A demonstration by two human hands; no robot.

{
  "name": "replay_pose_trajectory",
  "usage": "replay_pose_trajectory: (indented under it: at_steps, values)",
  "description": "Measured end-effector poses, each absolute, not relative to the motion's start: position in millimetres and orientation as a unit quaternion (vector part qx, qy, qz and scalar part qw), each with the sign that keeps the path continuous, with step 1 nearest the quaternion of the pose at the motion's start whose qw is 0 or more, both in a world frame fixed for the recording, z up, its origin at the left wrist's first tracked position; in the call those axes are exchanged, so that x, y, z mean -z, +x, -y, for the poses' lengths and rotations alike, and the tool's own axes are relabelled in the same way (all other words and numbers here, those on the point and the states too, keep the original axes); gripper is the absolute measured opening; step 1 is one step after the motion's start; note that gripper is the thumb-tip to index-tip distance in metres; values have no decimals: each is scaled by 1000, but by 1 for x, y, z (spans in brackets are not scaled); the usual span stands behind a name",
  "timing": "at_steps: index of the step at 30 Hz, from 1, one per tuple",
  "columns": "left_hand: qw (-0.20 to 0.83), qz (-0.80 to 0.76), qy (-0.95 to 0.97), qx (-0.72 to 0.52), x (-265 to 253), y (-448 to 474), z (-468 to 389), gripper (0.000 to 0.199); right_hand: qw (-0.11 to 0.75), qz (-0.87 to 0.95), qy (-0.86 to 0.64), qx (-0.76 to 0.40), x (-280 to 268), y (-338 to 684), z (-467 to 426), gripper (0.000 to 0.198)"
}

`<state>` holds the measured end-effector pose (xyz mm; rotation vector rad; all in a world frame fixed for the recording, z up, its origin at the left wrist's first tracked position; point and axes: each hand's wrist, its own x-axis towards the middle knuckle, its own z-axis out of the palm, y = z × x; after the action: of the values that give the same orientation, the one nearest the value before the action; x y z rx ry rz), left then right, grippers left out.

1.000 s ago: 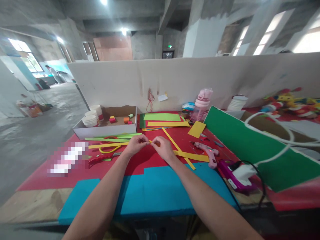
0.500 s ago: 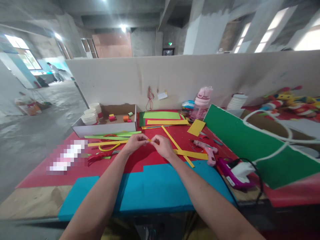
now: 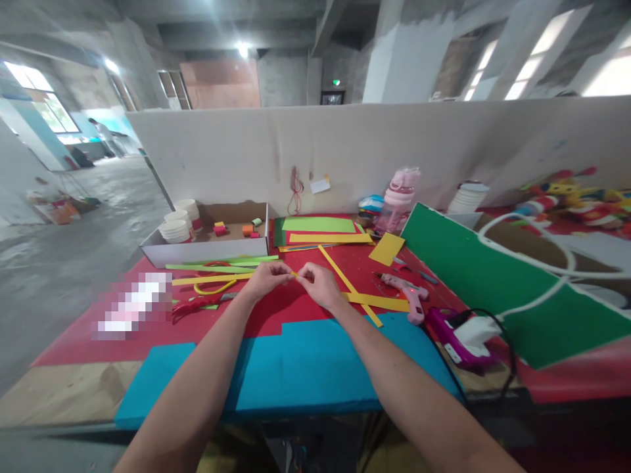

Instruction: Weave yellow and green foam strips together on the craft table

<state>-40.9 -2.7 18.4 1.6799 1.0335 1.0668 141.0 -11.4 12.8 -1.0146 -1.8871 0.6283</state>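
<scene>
My left hand [image 3: 269,278] and my right hand [image 3: 318,284] meet above the red tabletop, fingertips pinched toward each other. Between them is a small piece of yellow paper [image 3: 294,274], mostly covered by the fingers. Both hands are closed on it. Beside my left hand lies a long yellow paper strip [image 3: 211,280], with green strips [image 3: 221,268] just behind. To the right of my right hand, two yellow strips cross, a thin one [image 3: 340,272] over a wider one [image 3: 382,302]. Red-handled scissors [image 3: 192,307] rest left of my left wrist.
A pink glue gun [image 3: 407,289] and a purple power strip [image 3: 463,345] lie right. A cardboard box [image 3: 207,251] with paper cups and small paper rolls stands back left. A green board [image 3: 497,289] leans at right. Blue padding [image 3: 315,368] covers the front edge.
Both hands stay pinched on the small yellow paper, with barely any movement. The view has shifted very slightly.
</scene>
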Motion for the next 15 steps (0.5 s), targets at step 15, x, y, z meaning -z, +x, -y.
replay_pose_trajectory:
  at_steps: [15]
  values:
    - [433,-413,685,-415,-18,-41,4,27,432,757,-414,-264,-11,140,10,12]
